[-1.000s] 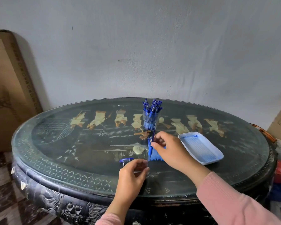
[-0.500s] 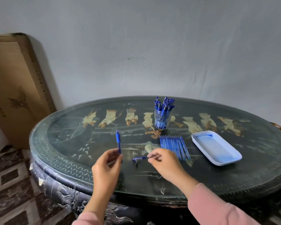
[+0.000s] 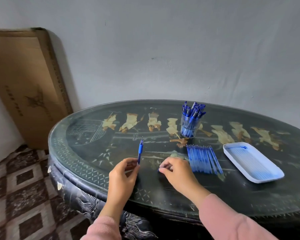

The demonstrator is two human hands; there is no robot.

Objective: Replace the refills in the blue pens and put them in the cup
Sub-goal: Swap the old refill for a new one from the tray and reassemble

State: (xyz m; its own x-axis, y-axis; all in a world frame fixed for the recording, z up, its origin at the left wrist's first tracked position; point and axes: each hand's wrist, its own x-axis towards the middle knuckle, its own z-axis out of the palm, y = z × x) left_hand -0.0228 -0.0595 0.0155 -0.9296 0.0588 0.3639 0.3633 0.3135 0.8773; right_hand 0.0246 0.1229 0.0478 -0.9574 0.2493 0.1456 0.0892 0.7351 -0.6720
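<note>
My left hand [image 3: 123, 174] pinches the lower end of a blue pen barrel [image 3: 140, 151] and holds it upright, tip up, above the table. My right hand [image 3: 176, 170] curls over a small blue pen part [image 3: 158, 169] lying on the glass, fingertips pinching it; most of that part is hidden. A row of blue refills [image 3: 203, 158] lies just right of my right hand. The clear cup [image 3: 189, 126] full of blue pens stands behind the refills.
A white tray [image 3: 232, 149] holding several blue refills sits at the right. The dark oval glass-topped table [image 3: 80, 153] has its front edge under my wrists. A cardboard box [image 3: 24, 84] leans on the wall at the left.
My left hand lifted the pen barrel off the table and holds it upright. My right hand left the refill row and came down onto the small blue part. The camera swung left.
</note>
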